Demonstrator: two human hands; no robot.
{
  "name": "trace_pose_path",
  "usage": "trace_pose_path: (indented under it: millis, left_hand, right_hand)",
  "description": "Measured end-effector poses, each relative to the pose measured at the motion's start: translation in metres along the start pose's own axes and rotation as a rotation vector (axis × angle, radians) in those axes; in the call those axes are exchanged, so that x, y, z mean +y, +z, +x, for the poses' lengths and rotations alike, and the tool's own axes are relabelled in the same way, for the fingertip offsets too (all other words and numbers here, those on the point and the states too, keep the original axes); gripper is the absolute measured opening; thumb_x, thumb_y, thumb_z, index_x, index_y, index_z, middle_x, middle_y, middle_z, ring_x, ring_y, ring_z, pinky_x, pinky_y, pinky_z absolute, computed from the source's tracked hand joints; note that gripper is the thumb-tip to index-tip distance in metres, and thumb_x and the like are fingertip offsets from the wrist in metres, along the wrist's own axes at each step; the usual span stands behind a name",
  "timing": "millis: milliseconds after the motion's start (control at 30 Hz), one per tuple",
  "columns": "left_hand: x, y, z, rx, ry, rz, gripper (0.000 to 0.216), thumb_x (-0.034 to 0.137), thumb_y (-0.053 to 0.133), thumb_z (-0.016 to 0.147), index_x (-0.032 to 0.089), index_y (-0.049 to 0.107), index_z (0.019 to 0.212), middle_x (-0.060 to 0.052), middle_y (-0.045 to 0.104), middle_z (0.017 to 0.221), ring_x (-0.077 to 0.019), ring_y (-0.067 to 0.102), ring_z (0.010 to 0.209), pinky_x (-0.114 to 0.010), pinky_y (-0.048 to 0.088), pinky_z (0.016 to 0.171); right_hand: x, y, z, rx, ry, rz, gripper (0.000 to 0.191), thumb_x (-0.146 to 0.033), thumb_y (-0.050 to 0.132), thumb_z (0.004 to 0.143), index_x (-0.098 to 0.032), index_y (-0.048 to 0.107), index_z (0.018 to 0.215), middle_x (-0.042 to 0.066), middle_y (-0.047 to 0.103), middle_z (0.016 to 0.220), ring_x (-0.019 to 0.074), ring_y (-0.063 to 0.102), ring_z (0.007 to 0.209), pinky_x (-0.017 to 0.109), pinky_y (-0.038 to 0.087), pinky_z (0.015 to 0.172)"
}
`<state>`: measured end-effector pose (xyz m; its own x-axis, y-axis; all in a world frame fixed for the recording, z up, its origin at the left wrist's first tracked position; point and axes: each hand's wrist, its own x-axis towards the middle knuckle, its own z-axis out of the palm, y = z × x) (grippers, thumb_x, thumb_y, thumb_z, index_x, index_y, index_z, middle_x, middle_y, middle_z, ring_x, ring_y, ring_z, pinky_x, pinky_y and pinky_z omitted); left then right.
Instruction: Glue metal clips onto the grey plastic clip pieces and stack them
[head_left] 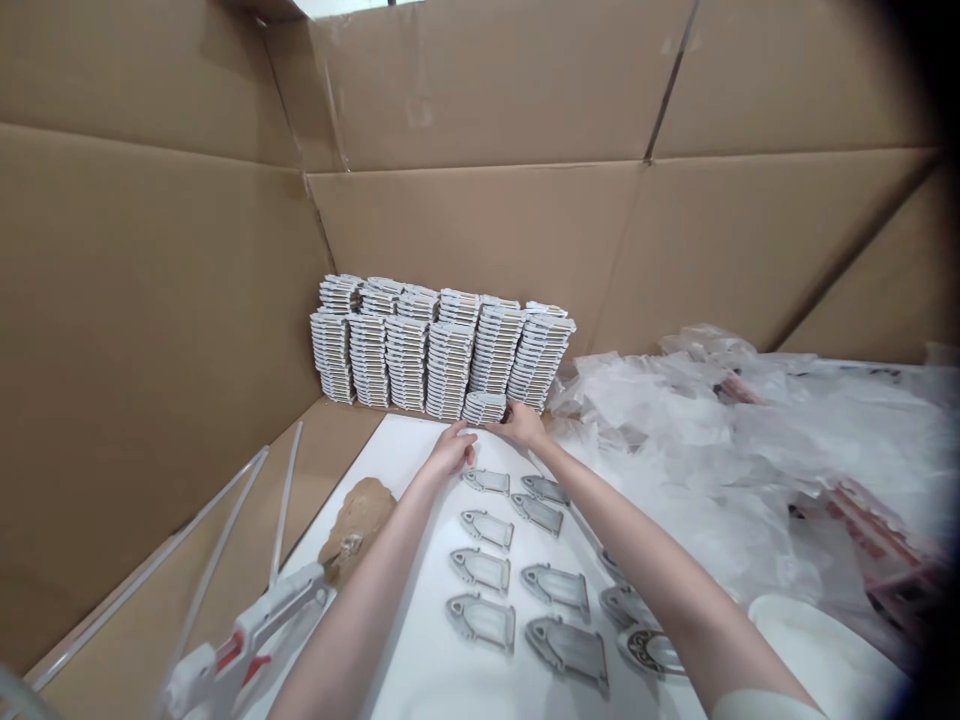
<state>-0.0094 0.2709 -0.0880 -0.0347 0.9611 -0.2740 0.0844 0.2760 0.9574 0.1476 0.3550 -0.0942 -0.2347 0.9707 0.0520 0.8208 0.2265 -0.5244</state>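
A short stack of arched, window-shaped pieces [484, 407] stands in front of taller stacks of the same kind [407, 365]. My right hand [523, 427] is at its right side, fingers closed at the edge and front of the stack. Close to its lower left corner is my left hand [451, 450], with fingers curled inward; what they hold, if anything, is hidden. Several grey arched frames [481, 570] lie flat in loose columns on the white board [427, 640] between my forearms. A rounder frame with a scroll pattern [649, 650] lies partly behind my right forearm.
Cardboard walls [480, 220] rise at the back and left. A white glue gun with red parts [240, 640] lies at lower left, beside a brown hardened patch [358, 525] and clear glue sticks [285, 500]. Crumpled translucent plastic bags [750, 440] cover the right side.
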Motion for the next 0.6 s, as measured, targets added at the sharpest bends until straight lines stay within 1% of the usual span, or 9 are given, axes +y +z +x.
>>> trace_pose_path:
  millis: [167,367,467,600]
  left_hand:
    - [0.002,-0.001,-0.002,-0.014,-0.018,-0.02,0.063,0.018,0.048,0.085,0.006,0.029,0.144,0.01,0.045,0.039,-0.0048,0.021,0.028,-0.018,0.011,0.035]
    - [0.004,-0.001,0.001,-0.018,-0.058,-0.025,0.065,0.021,0.051,0.086,0.007,0.029,0.145,0.011,0.044,0.04,-0.0045,0.021,0.027,-0.017,0.011,0.034]
    - [0.005,0.0,0.002,-0.017,-0.073,-0.019,0.065,0.018,0.048,0.087,0.006,0.025,0.146,0.011,0.043,0.039,-0.0052,0.021,0.026,-0.017,0.011,0.033]
    - [0.007,0.0,-0.001,-0.024,-0.056,-0.018,0.064,0.015,0.043,0.088,0.006,0.022,0.148,0.011,0.044,0.039,-0.0057,0.019,0.027,-0.017,0.011,0.033]
  right_hand:
    - [0.004,-0.002,0.004,-0.032,-0.009,0.022,0.039,-0.045,0.072,0.071,-0.017,0.065,0.098,0.006,0.072,0.091,0.0201,0.066,0.08,0.025,0.045,0.065]
    - [0.01,-0.005,0.005,-0.052,-0.039,0.035,0.043,-0.045,0.073,0.07,-0.018,0.065,0.102,0.004,0.072,0.095,0.0196,0.065,0.083,0.025,0.046,0.067]
    - [0.012,-0.007,0.004,-0.058,-0.048,0.029,0.039,-0.043,0.072,0.071,-0.018,0.066,0.1,0.004,0.072,0.093,0.0195,0.065,0.082,0.025,0.045,0.067]
    - [0.011,-0.009,0.003,-0.062,-0.057,0.01,0.035,-0.042,0.071,0.072,-0.017,0.066,0.097,0.004,0.072,0.09,0.0187,0.065,0.08,0.025,0.045,0.067]
